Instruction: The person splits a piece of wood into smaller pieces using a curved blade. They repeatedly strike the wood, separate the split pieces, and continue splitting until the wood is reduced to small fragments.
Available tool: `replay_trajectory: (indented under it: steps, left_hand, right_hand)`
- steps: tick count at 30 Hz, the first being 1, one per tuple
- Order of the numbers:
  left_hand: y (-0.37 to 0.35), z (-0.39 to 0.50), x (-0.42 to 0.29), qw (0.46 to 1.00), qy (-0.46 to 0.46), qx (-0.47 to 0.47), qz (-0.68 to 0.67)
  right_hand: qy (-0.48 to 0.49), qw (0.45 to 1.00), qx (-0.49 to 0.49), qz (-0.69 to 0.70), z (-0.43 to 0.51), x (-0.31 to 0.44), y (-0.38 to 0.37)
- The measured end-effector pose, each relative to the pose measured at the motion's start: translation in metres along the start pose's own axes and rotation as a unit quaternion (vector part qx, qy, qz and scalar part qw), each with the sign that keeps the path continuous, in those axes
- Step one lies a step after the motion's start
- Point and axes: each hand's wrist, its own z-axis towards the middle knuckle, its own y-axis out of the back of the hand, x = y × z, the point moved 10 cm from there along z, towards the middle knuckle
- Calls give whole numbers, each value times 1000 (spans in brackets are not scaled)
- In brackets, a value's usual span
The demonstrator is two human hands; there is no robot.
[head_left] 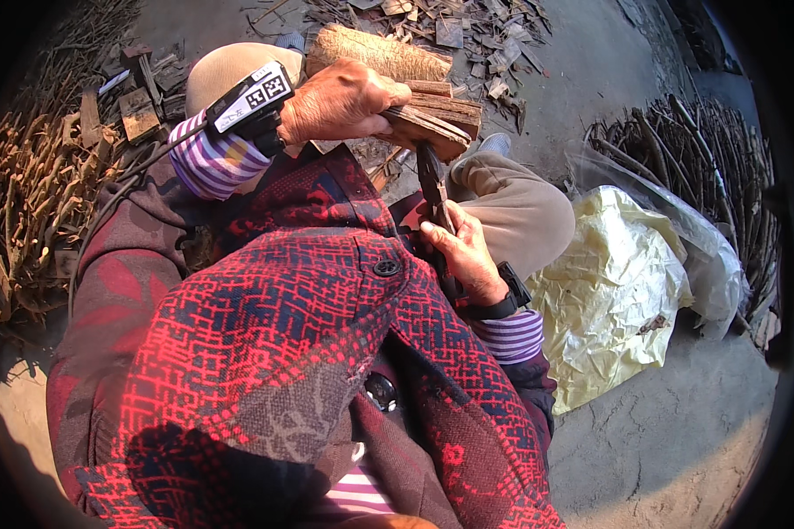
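Observation:
My left hand grips a short split piece of wood by its near end. The piece is tilted, and its far end points to the right. My right hand is closed around the handles of dark metal pliers. The jaws of the pliers touch the lower edge of the wood near its far end; whether they grip a nail there cannot be made out. Just behind lie more split wood pieces, partly hidden by the held one. A pale, thick log lies beyond my left hand.
Wood chips and scraps litter the concrete floor ahead. On the left are a stack of cut sticks and wood blocks. To the right lie a crumpled yellow sheet, clear plastic and a brushwood bundle.

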Motion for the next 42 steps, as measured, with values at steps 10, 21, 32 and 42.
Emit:
replay_trajectory:
  steps: [10, 21, 32, 42]
  left_hand:
    - [4, 3, -1, 986, -21, -27, -161]
    - [-2, 4, -4, 999, 20, -12, -42]
    - [1, 1, -18, 998, -10, 23, 51]
    - [-9, -7, -20, 995, -26, 24, 98]
  right_hand:
    - [24, 991, 44, 128, -11, 13, -9]
    - [-27, 991, 29, 125, -19, 16, -5]
    - [-41, 990, 11, 134, -20, 18, -16]
    - [-52, 998, 2, 43, -8, 2, -16]
